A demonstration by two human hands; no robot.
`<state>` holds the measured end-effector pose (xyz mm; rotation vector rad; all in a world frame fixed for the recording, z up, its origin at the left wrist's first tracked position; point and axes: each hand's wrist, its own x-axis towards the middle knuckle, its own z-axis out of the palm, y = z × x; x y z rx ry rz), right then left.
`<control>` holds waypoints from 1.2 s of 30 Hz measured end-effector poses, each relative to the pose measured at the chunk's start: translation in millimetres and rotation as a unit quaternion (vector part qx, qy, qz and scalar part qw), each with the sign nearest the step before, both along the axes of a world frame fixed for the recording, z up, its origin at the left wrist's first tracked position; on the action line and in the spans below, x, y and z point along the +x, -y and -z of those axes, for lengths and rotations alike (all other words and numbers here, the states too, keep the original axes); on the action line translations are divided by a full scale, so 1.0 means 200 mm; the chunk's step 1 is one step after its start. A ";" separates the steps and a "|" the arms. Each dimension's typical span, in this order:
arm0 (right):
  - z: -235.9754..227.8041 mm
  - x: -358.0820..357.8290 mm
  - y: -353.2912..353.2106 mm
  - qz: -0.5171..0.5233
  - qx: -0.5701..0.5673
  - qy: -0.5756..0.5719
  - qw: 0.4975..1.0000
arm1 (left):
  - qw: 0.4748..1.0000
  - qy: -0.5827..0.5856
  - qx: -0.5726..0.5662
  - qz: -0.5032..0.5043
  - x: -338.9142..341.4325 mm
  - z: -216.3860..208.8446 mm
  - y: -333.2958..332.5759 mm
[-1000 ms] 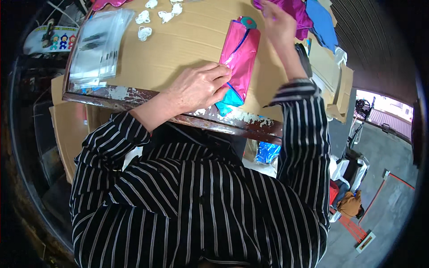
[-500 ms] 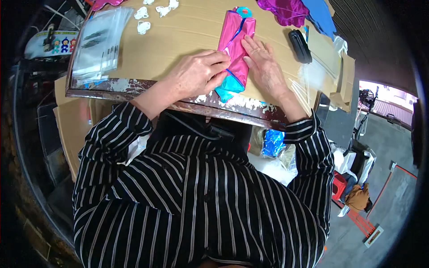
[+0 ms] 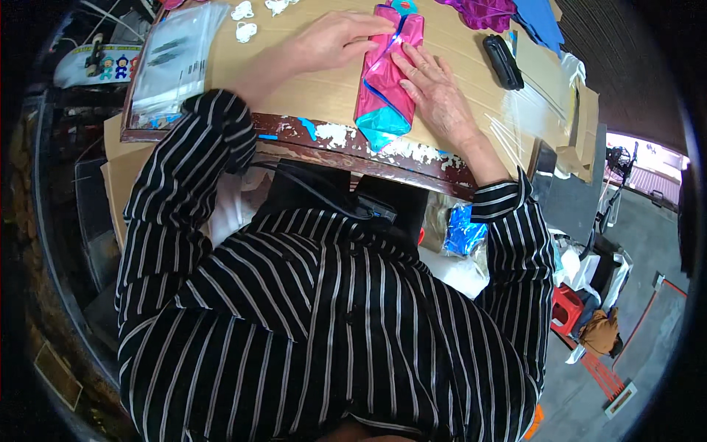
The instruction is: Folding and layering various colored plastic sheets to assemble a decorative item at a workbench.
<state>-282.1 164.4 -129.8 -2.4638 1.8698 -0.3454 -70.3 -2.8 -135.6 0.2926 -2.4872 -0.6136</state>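
A long folded piece of shiny pink foil (image 3: 383, 77), which looks like a flat foil balloon, lies on the cardboard-covered table. It has dark blue edging, a pointed turquoise end towards me and a round turquoise-and-red spot at its far end. My left hand (image 3: 331, 43) reaches over from the left, its fingertips and thumb closed at the foil's far left side. My right hand (image 3: 440, 96) rests flat on the foil's right side, fingers stretched out.
Clear plastic bags (image 3: 177, 59) lie at the left, near several small white curled bundles (image 3: 246, 32). At the right are a black case (image 3: 503, 62), thin white sticks (image 3: 505, 140) and purple foil (image 3: 482, 13). The worn table edge (image 3: 294, 132) runs before me.
My left hand has moved away from me along the foil, from its middle to near its far end. My right hand stays flat on it. The view has shifted slightly.
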 end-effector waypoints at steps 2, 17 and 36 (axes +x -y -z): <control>0.00 -0.01 -0.01 0.002 -0.002 0.003 1.000 | 1.000 0.003 -0.023 0.003 -0.03 0.01 0.04; 0.01 -0.01 0.01 -0.027 -0.018 0.006 0.999 | 1.000 0.003 -0.029 0.001 -0.01 0.06 0.03; 0.06 -0.15 0.41 -0.037 -0.054 0.061 0.996 | 0.998 0.006 -0.061 -0.005 0.19 -0.07 -0.41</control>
